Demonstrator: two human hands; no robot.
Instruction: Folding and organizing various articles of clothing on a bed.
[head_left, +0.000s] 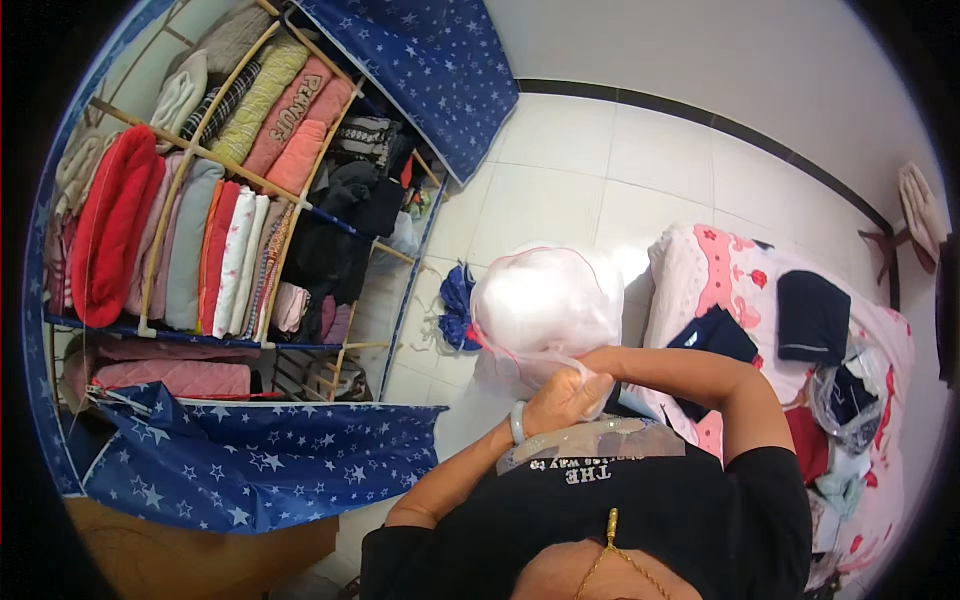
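A white, translucent drawstring bag (551, 300) with red cord trim and something bulky and pale inside stands in front of me. My left hand (553, 403), with a pale bangle at the wrist, is closed on gathered fabric at the bag's near edge. Right beside it, touching or nearly so, my right hand (597, 375) grips the same gathered part. The fingers overlap, so their exact hold is partly hidden. A red cord end or toggle (474, 336) lies at the bag's left side.
A fabric wardrobe frame (262, 180) with folded blankets and clothes stands at left, its star-patterned blue cover (262, 457) open. A blue bundle (459, 307) lies on the tiled floor (555, 180). The bed (675, 277) at right holds dark folded clothes (812, 316) and a clear plastic bag (847, 397).
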